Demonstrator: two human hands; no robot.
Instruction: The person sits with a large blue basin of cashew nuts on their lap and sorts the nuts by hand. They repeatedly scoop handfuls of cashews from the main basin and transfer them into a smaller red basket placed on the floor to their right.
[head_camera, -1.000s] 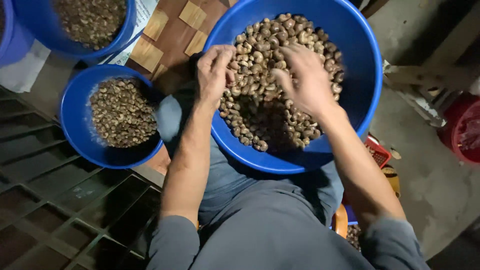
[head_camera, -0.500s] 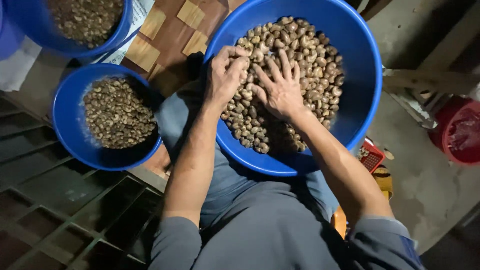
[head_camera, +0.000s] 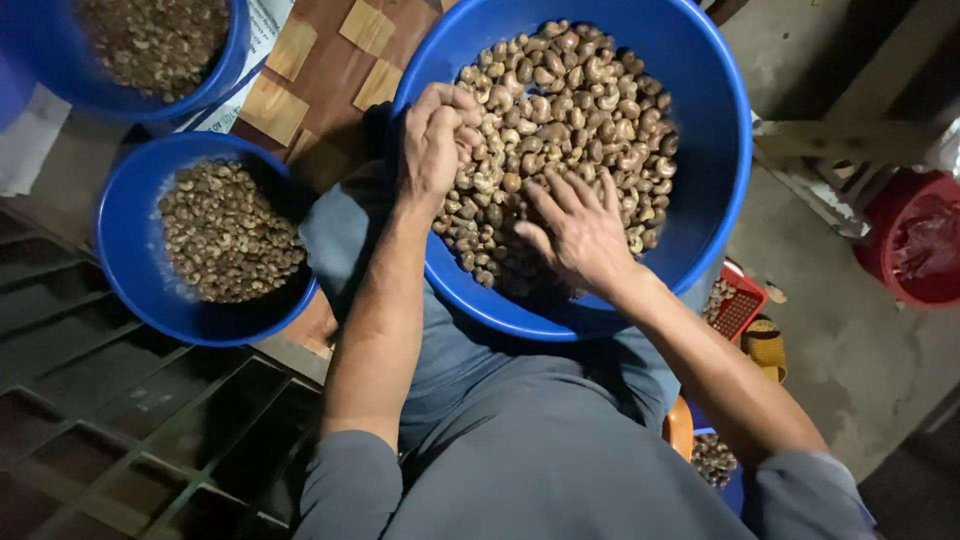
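A large blue basin (head_camera: 718, 150) rests on my lap, filled with pale brown cashew nuts (head_camera: 580, 95). My left hand (head_camera: 435, 140) is at the basin's left rim, fingers curled shut around a few nuts. Fingers spread, my right hand (head_camera: 575, 230) lies flat on the nuts near the basin's near side. A smaller blue bowl (head_camera: 140, 290) with darker, smaller nuts (head_camera: 228, 232) sits to my left.
Another blue bowl of nuts (head_camera: 150, 40) stands at the top left on a wooden surface with light wood squares (head_camera: 272, 108). A dark metal grate (head_camera: 110, 430) lies lower left. A red bucket (head_camera: 915, 245) and a small red basket (head_camera: 738, 310) sit on the concrete floor at right.
My left hand has curled shut on nuts at the basin's left edge. My right hand has slid down toward the near side of the pile.
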